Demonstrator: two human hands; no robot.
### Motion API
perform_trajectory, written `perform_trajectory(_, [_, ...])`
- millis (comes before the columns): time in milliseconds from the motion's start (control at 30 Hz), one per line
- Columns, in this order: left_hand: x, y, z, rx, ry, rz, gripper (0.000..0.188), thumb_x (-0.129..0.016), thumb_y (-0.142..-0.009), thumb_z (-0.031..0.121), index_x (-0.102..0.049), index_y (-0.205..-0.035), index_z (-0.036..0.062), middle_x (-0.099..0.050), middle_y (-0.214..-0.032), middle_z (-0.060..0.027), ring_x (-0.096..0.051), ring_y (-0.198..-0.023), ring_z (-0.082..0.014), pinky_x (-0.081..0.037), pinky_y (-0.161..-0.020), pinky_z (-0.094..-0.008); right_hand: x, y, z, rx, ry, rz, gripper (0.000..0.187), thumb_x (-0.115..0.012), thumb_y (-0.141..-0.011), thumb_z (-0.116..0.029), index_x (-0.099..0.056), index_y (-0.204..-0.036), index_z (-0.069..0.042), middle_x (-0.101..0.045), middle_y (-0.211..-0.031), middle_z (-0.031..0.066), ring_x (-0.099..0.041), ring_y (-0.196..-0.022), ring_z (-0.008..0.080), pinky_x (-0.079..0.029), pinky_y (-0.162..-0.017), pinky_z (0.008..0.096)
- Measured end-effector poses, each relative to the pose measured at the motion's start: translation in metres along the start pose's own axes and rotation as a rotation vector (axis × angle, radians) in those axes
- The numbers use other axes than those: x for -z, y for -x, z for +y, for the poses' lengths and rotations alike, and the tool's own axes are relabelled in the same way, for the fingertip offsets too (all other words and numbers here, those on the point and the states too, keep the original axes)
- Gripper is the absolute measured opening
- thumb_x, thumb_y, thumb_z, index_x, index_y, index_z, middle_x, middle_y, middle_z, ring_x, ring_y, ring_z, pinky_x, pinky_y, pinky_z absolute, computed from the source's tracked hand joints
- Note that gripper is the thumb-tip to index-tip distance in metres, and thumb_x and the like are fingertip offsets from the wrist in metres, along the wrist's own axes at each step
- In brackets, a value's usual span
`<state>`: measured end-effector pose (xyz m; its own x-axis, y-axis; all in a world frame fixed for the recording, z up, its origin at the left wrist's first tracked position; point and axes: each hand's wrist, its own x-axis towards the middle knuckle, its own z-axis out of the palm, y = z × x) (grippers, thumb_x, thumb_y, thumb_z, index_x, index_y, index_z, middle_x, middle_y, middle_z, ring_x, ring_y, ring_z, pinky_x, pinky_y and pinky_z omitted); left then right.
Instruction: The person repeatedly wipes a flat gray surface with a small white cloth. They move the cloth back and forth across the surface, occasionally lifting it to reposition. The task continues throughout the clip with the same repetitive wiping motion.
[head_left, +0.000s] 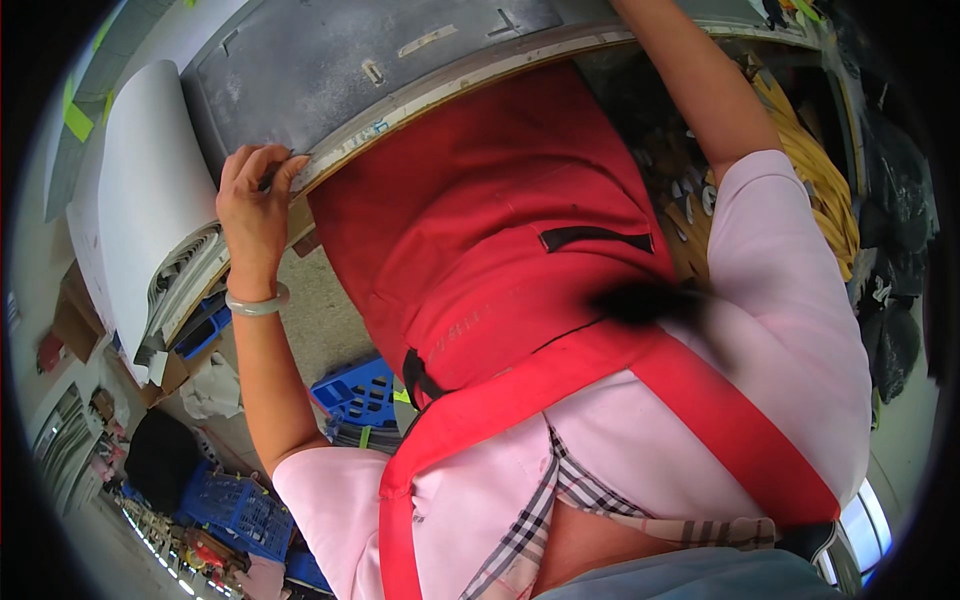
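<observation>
Resting at the near edge of the counter (320, 75), our left hand (256, 195) has bent fingers and the thumb against the rim; we cannot tell if it grips something. Our right hand lies beyond the upper border, so we cannot tell its state; we see only the right forearm (700, 80). The counter is in front of our body, with a dark grey top and a worn, pale edge. Just left of our left hand, large white sheets (150, 150) curl downward. Between our arms, a red apron (490, 220) reaches the counter's edge. Farther out, we notice a blue crate (240, 510) at lower left and yellow cloth (828, 190) at right.
</observation>
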<state>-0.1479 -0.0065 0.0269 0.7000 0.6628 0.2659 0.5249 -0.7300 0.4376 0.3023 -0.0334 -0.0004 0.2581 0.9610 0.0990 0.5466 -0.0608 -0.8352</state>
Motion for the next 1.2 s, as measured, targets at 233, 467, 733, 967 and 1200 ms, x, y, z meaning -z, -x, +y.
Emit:
perform_trajectory(233, [0.008,-0.006,0.002,0.134,0.002,-0.119,0.021,-0.081,-0.086,0.020,-0.073,-0.095,0.0029,-0.069,-0.093,-0.0100,-0.064,-0.080,-0.0281,-0.052,-0.074,-0.0379,-0.008,-0.007,0.011,0.106,0.153,0.053,0.030,-0.077,-0.089,-0.030,-0.071,-0.087,0.000,-0.066,-0.076,0.0048,-0.058,-0.073,0.0141,-0.048,-0.068,0.0339])
perform_trajectory(467, [-0.059,-0.087,0.054,-0.176,0.120,0.207,0.022,-0.063,-0.096,0.020,-0.073,-0.087,0.0026,-0.069,-0.092,-0.0163,-0.068,-0.084,-0.0370,-0.055,-0.076,-0.0452,0.000,0.015,-0.014,-0.035,0.247,0.088,0.029,-0.075,-0.090,-0.030,-0.072,-0.096,-0.001,-0.067,-0.080,0.0052,-0.059,-0.077,0.0140,-0.048,-0.071,0.0331])
perform_trajectory(733, [-0.104,-0.105,0.055,-0.159,-0.132,0.262,0.018,-0.065,-0.095,0.023,-0.063,-0.089,0.0070,-0.063,-0.090,-0.0137,-0.063,-0.094,-0.0335,-0.049,-0.082,-0.0458,0.002,0.039,-0.017,-0.037,-0.187,0.199,0.014,-0.065,-0.101,-0.017,-0.067,-0.094,-0.004,-0.064,-0.078,0.0018,-0.061,-0.068,0.0097,-0.051,-0.064,0.0252])
perform_trajectory(967, [-0.102,-0.101,0.058,-0.123,-0.205,0.319,0.022,-0.062,-0.097,0.022,-0.068,-0.115,0.0112,-0.063,-0.117,-0.0126,-0.058,-0.116,-0.0333,-0.040,-0.105,-0.0586,-0.006,0.114,-0.080,0.009,0.204,-0.120,0.015,-0.067,-0.098,-0.014,-0.070,-0.101,0.000,-0.064,-0.075,0.0052,-0.059,-0.067,0.0129,-0.048,-0.064,0.0291])
perform_trajectory(1200, [-0.101,-0.101,0.061,-0.095,-0.144,0.266,0.024,-0.060,-0.098,0.021,-0.067,-0.118,0.0104,-0.062,-0.122,-0.0137,-0.057,-0.119,-0.0357,-0.037,-0.109,-0.0612,-0.012,0.118,-0.073,0.356,0.504,-0.208,0.016,-0.066,-0.096,-0.019,-0.067,-0.095,-0.003,-0.067,-0.091,0.0194,-0.066,-0.091,0.0397,-0.051,-0.078,0.0460])
